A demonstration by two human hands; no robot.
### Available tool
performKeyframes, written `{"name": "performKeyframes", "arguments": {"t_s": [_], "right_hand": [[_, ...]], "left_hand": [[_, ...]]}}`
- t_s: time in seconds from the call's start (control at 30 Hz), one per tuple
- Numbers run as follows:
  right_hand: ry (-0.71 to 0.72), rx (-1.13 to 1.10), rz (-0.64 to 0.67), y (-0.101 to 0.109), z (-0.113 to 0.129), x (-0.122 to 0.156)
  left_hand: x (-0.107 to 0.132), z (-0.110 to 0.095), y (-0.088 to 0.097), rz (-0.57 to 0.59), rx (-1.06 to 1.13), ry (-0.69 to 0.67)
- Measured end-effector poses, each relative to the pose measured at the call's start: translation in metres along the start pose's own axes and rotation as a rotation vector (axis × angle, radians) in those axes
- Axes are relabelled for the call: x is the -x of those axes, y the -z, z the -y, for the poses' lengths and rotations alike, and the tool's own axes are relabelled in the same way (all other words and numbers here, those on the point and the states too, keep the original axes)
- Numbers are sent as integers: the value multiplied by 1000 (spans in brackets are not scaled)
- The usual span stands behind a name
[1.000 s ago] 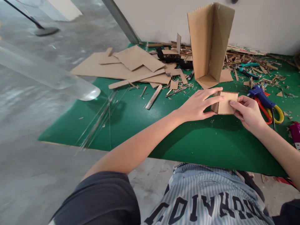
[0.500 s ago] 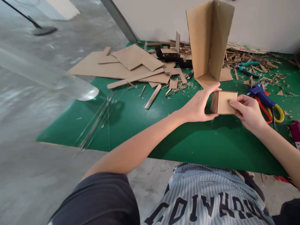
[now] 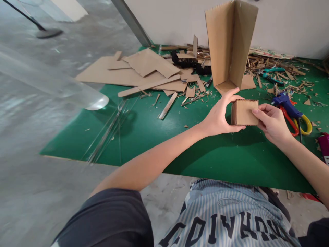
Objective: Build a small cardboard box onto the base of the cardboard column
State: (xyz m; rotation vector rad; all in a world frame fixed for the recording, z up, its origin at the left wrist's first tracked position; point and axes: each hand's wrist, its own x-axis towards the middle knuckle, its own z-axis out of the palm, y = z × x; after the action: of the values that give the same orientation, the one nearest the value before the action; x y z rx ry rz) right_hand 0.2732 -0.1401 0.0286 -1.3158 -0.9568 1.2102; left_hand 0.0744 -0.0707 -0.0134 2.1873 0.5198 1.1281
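Between my hands is a small cardboard box (image 3: 246, 112), raised a little over the green table. My left hand (image 3: 218, 115) grips it from the left, with the thumb along the lower edge and the fingers along the upper one. My right hand (image 3: 272, 121) pinches its right side, the thumb on the face towards me and the fingers behind. Just beyond them stands a tall folded cardboard piece (image 3: 230, 44) with two upright walls meeting in a corner.
Cardboard sheets (image 3: 146, 63) and scraps lie at the back left. To the right are a blue glue gun (image 3: 286, 103), scissors with a yellow handle (image 3: 307, 125), teal-handled pliers (image 3: 273, 77) and a purple power strip (image 3: 324, 144). A blurred clear tube (image 3: 95, 101) juts over the left side.
The small box has turned slightly so less of its left side shows. My left fingers have slid a little further right along its top and bottom edges.
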Motion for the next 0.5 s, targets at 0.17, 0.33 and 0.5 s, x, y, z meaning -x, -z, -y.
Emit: {"name": "performKeyframes", "arguments": {"t_s": [0.17, 0.33, 0.5], "right_hand": [[297, 363, -69, 21, 0, -2], [758, 1222, -213, 49, 14, -6], [626, 1812, -371, 61, 25, -11]], "left_hand": [[-5, 10, 8, 18, 169, 140], [-5, 27, 20, 65, 470, 295], [-4, 29, 31, 181, 664, 380]]}}
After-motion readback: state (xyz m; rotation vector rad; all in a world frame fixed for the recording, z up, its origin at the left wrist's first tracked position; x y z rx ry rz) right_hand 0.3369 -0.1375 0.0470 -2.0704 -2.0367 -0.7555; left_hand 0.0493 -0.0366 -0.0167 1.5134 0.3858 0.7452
